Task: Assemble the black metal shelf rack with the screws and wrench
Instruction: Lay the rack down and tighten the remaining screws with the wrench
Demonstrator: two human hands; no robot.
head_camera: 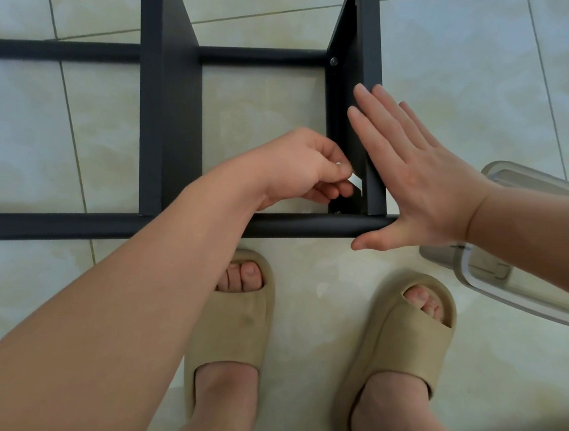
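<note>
Rack (179, 110) is looking rigid, weighty and smooth-painted, best held by its rails (310, 222); flat, open right hand (417, 178) is bracing the end panel (368, 68), left hand (297, 168) is pinching the small wrench (355, 181).

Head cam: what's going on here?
A person stands over the black metal shelf rack lying on a tiled floor. The right hand presses flat against the rack's right side panel. The left hand pinches a small silvery tool, likely the wrench, at the panel's lower corner joint. One screw already sits higher on that panel.
</note>
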